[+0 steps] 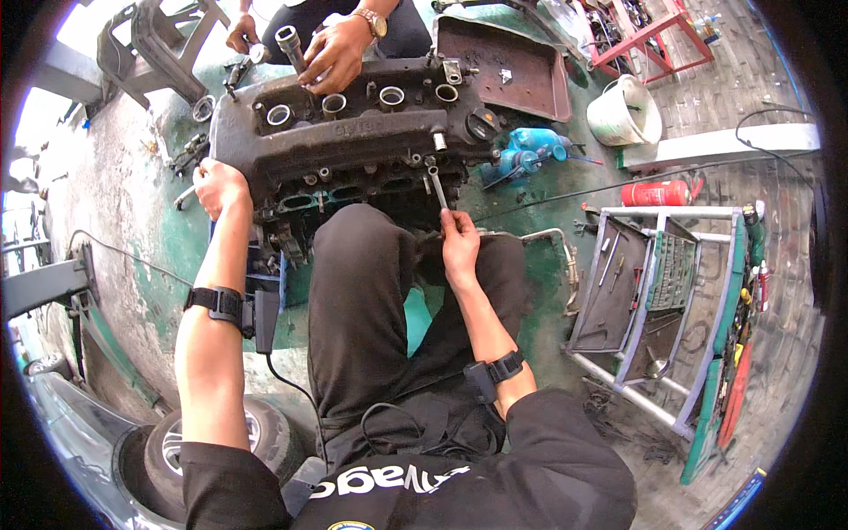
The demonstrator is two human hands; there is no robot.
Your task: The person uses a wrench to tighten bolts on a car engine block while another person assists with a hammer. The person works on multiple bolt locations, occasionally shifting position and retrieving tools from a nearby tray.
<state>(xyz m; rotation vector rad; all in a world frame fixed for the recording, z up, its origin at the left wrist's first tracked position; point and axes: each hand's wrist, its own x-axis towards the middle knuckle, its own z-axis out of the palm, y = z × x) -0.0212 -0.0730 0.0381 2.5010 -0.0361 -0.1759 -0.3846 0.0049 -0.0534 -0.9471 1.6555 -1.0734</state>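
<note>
The engine [327, 141] sits just in front of the person's knees [364, 252]. To its right and nearer the person stands the trolley [689, 212], tools lying in it. The brown tray [543, 95] rests by the engine's far right corner, and the white bucket [609, 115] stands farther right. The red extinguisher [656, 193] lies right of the engine; the blue bottle [541, 139] lies near its right end. A co-worker's hand [338, 55] is over the engine's far side, at a metal tube [290, 46]. The person's hands are well apart: the left hand [221, 188] curls at the engine's left end, its grip unclear; the right hand [460, 243] is closed around the wrench [439, 187], whose ring end meets the engine's near side, right of middle. The black cap [481, 124] tops the engine's right end.
</note>
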